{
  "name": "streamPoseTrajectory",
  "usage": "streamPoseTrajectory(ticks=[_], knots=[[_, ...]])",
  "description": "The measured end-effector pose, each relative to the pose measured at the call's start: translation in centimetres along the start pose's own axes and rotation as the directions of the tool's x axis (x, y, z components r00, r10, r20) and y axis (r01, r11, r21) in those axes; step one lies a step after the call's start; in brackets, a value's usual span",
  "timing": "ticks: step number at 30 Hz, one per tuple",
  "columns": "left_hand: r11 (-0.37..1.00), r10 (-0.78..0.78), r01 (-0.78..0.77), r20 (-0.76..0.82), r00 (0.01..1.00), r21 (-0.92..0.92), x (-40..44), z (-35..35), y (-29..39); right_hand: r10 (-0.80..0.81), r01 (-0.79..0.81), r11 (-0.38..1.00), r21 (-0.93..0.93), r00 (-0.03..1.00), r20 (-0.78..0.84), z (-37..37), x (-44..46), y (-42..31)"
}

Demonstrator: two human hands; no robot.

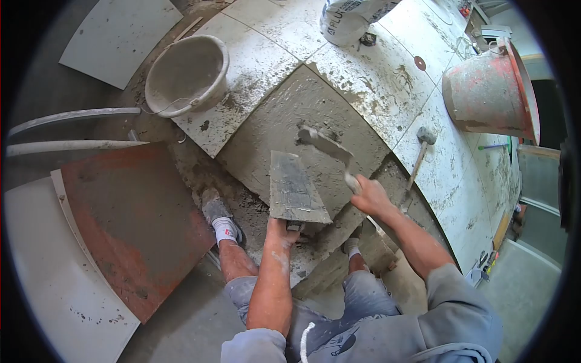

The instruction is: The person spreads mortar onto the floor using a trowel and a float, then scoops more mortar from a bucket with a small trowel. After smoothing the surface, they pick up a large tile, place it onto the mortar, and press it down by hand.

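Note:
My left hand (283,231) is closed round the handle of a plastering trowel (296,187), its flat rectangular blade smeared with grey mortar. My right hand (370,196) grips a pointing trowel (330,146), whose blade tip is at the mortar surface. Beneath both tools lies a square bed of wet grey mortar (260,130), ridged and rough, with a small lump near the trowel tip. The left tool hangs over the near corner of this bed; I cannot tell if it touches.
Mortar-spattered white tiles (399,66) border the bed. A grey bucket (219,69) stands at the back left, and a red-rimmed bucket (484,91) at the right. A mallet (426,135) lies on the tiles near a bag (339,24). A reddish slab (78,172) is at left.

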State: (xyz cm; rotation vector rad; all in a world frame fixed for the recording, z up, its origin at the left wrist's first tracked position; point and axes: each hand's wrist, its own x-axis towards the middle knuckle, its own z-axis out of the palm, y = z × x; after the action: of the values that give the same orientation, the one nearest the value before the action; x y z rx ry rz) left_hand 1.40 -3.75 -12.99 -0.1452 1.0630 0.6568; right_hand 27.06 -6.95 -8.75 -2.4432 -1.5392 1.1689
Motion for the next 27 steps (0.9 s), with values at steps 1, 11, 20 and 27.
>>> streamPoseTrajectory(ticks=[1,11,20,27], knots=[[1.000,0.006,-0.006,-0.005,1.000,-0.001,0.0,-0.1,0.3,-0.079,0.078,0.997,0.016,0.996,0.048,-1.2,-2.0,-0.4],[0.996,-0.086,0.085,0.008,0.996,0.040,-0.7,0.0,-0.1,-0.436,0.438,0.897,0.051,0.863,0.256,-2.3,-6.9,-2.6],[0.990,-0.112,0.108,0.046,0.993,0.089,-0.7,-0.1,0.5,-0.010,0.022,0.972,-0.236,0.999,0.052,4.9,6.5,1.6],[0.991,0.034,-0.027,0.050,0.998,-0.133,-0.4,-1.2,2.1,-0.044,0.044,0.998,0.035,0.999,-0.009,-0.2,-1.3,-1.4]])
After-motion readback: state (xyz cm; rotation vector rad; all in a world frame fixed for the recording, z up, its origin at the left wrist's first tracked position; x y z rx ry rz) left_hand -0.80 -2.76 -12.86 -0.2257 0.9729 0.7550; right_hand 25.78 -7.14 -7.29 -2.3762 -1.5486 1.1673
